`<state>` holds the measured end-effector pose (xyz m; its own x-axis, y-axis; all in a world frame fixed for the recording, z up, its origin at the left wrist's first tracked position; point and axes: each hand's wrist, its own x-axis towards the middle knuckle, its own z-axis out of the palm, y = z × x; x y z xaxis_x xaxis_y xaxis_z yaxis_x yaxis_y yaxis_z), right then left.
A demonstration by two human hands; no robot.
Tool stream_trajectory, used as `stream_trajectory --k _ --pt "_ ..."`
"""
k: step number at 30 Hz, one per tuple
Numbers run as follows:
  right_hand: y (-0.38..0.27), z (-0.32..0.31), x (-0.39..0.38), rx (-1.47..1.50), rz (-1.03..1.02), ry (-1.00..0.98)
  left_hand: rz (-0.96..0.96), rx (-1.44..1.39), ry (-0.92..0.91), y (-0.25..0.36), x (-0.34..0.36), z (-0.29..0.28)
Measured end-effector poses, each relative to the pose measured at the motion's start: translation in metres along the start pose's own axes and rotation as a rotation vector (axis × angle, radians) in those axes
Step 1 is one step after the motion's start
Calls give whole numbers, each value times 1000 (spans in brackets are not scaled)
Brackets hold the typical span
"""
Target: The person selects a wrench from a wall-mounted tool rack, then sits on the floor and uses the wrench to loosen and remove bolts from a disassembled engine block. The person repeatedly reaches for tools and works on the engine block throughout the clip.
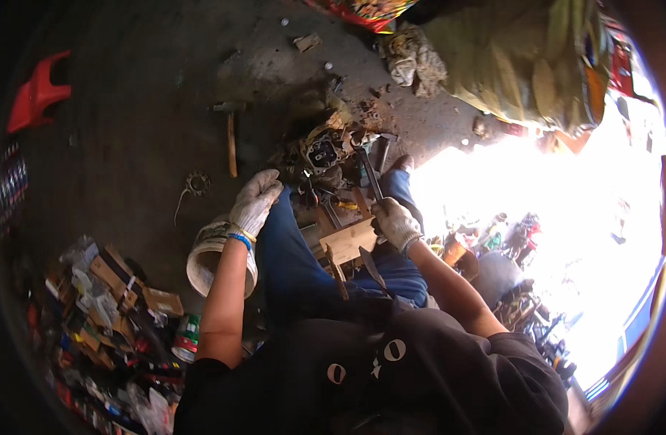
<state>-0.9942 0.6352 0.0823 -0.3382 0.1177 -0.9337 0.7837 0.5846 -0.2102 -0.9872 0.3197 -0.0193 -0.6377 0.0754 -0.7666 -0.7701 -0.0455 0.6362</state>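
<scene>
My right hand, in a whitish work glove, is closed around the lower end of a long dark metal bar-shaped tool. Its far end reaches toward a greasy engine part on the floor between my feet; whether they touch I cannot tell. My left hand, gloved too, lies on my left knee with its fingers stretched out and nothing seen in it. Beside the right hand, a small wooden board sits between my thighs. Several hand tools lie just beyond it, partly hidden.
A wooden-handled hammer and a ring-shaped part lie left on the floor. A white bucket is tipped beside my left leg. Mixed scrap and cardboard heap up at lower left. A large olive cloth covers something at far right.
</scene>
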Motion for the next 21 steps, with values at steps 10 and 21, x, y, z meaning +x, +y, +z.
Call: stream_trajectory --k 10,21 --pt "109 -25 166 -569 -499 81 232 970 144 -78 125 108" --pt "150 -29 282 -720 -826 168 471 1189 147 -101 164 105"
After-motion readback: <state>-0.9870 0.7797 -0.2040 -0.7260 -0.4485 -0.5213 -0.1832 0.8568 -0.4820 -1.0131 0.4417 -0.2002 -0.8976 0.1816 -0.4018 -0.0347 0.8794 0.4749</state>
